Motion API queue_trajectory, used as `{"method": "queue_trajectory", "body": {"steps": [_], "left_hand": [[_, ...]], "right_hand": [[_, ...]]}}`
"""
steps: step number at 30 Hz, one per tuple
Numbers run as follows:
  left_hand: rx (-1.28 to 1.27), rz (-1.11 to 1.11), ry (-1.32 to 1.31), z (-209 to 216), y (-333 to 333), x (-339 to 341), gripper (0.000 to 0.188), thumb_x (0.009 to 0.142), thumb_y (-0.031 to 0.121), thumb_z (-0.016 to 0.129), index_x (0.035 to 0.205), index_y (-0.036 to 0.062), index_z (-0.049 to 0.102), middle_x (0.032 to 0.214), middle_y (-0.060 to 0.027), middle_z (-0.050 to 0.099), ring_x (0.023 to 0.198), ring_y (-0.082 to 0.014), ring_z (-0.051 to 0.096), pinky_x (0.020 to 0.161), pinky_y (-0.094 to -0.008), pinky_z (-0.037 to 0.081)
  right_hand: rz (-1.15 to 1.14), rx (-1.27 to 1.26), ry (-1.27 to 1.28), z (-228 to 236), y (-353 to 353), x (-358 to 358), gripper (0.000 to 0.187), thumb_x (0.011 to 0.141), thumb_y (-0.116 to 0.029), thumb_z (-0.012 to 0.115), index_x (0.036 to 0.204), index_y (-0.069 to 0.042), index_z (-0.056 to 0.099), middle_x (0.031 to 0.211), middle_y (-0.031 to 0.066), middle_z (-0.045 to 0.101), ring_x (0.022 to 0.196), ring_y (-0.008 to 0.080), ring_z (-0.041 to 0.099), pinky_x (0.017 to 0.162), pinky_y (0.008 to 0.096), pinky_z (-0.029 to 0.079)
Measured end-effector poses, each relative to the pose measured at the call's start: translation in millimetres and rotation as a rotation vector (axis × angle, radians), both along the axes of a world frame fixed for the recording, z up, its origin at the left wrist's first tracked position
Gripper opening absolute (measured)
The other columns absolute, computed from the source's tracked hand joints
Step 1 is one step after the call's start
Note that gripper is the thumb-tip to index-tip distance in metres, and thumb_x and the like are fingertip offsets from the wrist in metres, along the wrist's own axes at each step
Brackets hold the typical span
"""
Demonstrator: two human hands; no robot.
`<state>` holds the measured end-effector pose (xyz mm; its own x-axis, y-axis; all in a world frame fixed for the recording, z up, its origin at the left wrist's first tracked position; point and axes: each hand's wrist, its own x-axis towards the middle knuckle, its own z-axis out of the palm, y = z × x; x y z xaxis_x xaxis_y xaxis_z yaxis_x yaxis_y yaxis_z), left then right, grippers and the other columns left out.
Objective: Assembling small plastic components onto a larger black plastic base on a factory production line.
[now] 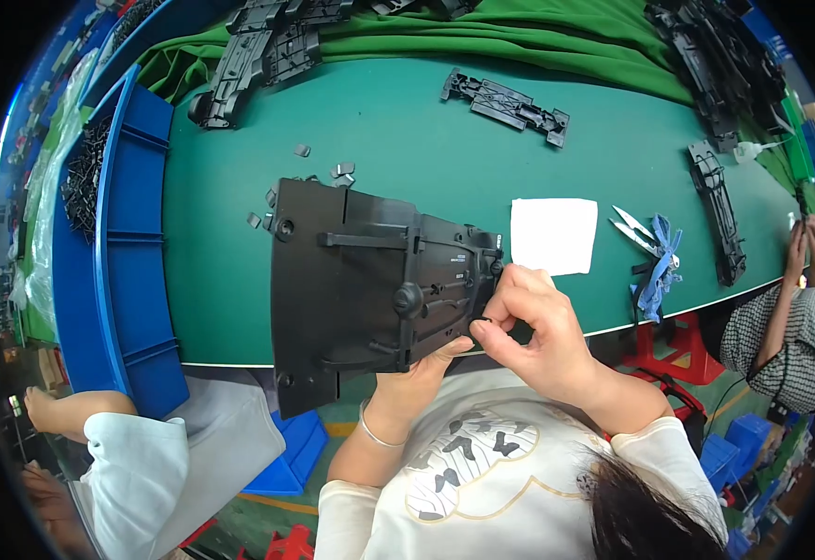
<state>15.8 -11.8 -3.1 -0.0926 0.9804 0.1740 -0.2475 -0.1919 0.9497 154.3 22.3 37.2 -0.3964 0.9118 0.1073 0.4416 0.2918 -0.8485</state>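
Note:
A black plastic toy-car chassis (370, 271) is held up tilted above the near edge of the green table, its ribbed, detailed side in view. My left hand (417, 381) grips it from below; the fingers behind it are hidden. At the chassis's right end my right hand (543, 327) is closed, thumb and forefinger pinched together. A tiny dark bit shows at those fingertips, too small to name. Several small grey clips (343, 172) lie on the table just beyond the chassis.
Left stands a blue bin (137, 243) with small black parts. More black chassis (510, 107) lie at the back and right. A white sheet (554, 235) and scissors (635, 230) with blue-wrapped handles lie to the right. Co-workers sit on both sides.

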Motion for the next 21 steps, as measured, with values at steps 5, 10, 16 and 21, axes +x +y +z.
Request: {"method": "queue_trajectory", "body": {"steps": [5, 10, 16, 21], "left_hand": [[0.057, 0.064, -0.003, -3.4, 0.5, 0.6, 0.025, 0.068, 0.003, 0.064, 0.091, 0.0011, 0.054, 0.087, -0.0054, 0.056, 0.074, -0.0117, 0.052, 0.066, -0.0234, 0.044], [0.029, 0.022, -0.201, -12.7, -2.3, -5.1, 0.032, 0.067, 0.015, 0.067, 0.095, 0.0079, 0.054, 0.089, -0.0016, 0.053, 0.080, -0.0125, 0.050, 0.073, -0.0272, 0.041], [-0.046, 0.081, -0.382, -10.3, 1.2, -3.4, 0.029, 0.068, 0.012, 0.066, 0.093, 0.0040, 0.053, 0.088, -0.0034, 0.054, 0.077, -0.0104, 0.050, 0.066, -0.0226, 0.042], [-0.052, 0.042, -0.477, -9.2, 3.6, -7.5, 0.040, 0.071, 0.022, 0.064, 0.102, 0.0041, 0.046, 0.094, -0.0050, 0.052, 0.081, -0.0138, 0.052, 0.067, -0.0265, 0.045]], "right_hand": [[0.064, -0.077, 0.003, 6.0, -0.2, 12.3, 0.023, 0.061, -0.012, 0.067, 0.073, -0.005, 0.049, 0.071, 0.0050, 0.045, 0.065, 0.0192, 0.046, 0.062, 0.0291, 0.033], [-0.027, 0.184, -0.022, -1.0, -1.0, 13.4, 0.071, 0.051, -0.011, 0.074, 0.110, -0.002, 0.036, 0.104, 0.0150, 0.039, 0.094, 0.0298, 0.041, 0.080, 0.0355, 0.034], [0.012, 0.142, -0.073, -7.8, -2.1, 1.2, 0.093, 0.047, -0.012, 0.075, 0.122, -0.001, 0.022, 0.121, 0.0178, 0.031, 0.109, 0.0336, 0.034, 0.089, 0.0393, 0.028], [-0.002, 0.212, -0.088, -5.1, -0.1, -4.5, 0.093, 0.047, -0.011, 0.075, 0.122, -0.001, 0.023, 0.119, 0.0167, 0.034, 0.109, 0.0340, 0.034, 0.090, 0.0401, 0.028]]}}
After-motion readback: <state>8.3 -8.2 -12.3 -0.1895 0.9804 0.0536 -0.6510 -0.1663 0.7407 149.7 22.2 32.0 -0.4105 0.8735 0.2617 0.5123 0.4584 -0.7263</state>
